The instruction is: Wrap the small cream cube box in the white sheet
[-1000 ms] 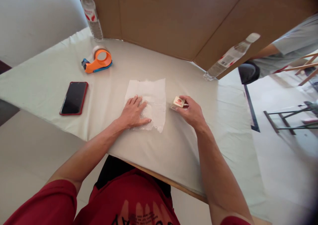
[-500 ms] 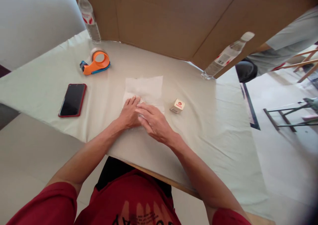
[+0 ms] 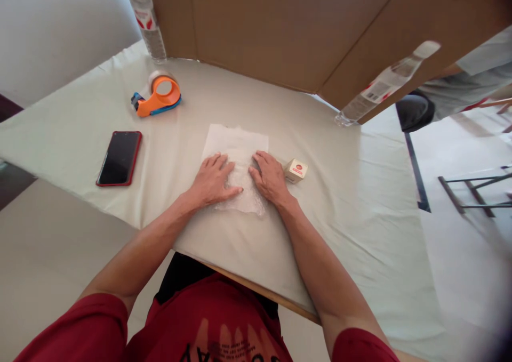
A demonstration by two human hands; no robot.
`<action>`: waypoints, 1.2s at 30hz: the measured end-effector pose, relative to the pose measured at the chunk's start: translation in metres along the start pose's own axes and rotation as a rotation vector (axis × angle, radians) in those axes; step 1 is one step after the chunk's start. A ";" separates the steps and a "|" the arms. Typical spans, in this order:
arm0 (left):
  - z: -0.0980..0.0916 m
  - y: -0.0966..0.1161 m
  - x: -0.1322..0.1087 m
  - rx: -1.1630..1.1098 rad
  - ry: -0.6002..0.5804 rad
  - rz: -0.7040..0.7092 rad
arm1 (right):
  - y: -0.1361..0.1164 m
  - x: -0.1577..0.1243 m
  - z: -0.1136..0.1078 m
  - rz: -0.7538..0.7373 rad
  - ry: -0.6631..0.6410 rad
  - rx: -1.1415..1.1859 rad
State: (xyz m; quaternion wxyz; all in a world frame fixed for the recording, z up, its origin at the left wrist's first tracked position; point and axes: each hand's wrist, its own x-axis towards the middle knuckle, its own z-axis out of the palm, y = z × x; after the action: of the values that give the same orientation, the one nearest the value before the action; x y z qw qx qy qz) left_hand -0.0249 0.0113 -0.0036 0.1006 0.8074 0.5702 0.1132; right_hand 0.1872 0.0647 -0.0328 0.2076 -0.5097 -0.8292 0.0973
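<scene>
Both hands are pressed flat on the white wrapping sheet (image 3: 239, 138), palms down and fingers spread. The left hand (image 3: 214, 181) is laid on its near-left part and the right hand (image 3: 270, 178) on its right edge. Nothing is gripped by either; the sheet is only held down under open palms. The sheet lies on the pale tablecloth (image 3: 340, 207) straight in front of the person. Its far end is bare and smooth, and its near end looks crumpled and clear between the hands. Whether that part is bubble wrap or thin foam cannot be told for sure from this view.

A second ago the small box (image 3: 296, 170) was held in the right hand, away to the right of the sheet. Half a second ago it had been set down and the right hand had been brought across over the left. Now the box stands released just beside the right hand, and the sheet is flattened by both hands at once.

Further out, a red-edged phone (image 3: 119, 158) lies face up to the left. An orange tape dispenser (image 3: 158, 96) rests beyond it. Two water bottles (image 3: 149, 23) (image 3: 384, 85) are seen against the cardboard sheets (image 3: 280, 26) at the table's far side. Another person's sleeve (image 3: 472, 69) shows at the right.
</scene>
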 end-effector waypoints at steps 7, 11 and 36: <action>-0.001 -0.028 -0.002 0.011 0.125 -0.118 | 0.002 -0.002 0.001 -0.019 0.002 0.040; -0.001 -0.033 -0.002 -0.005 0.145 -0.101 | 0.002 -0.003 0.003 -0.026 0.019 0.042; -0.005 -0.011 0.000 -0.138 0.087 0.152 | -0.005 -0.005 -0.003 -0.025 0.105 0.070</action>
State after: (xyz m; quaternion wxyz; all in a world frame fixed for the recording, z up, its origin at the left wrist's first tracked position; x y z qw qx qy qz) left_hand -0.0364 0.0148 -0.0020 0.1224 0.8337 0.5022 0.1943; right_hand 0.1867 0.0578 -0.0300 0.2697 -0.4959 -0.8197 0.0968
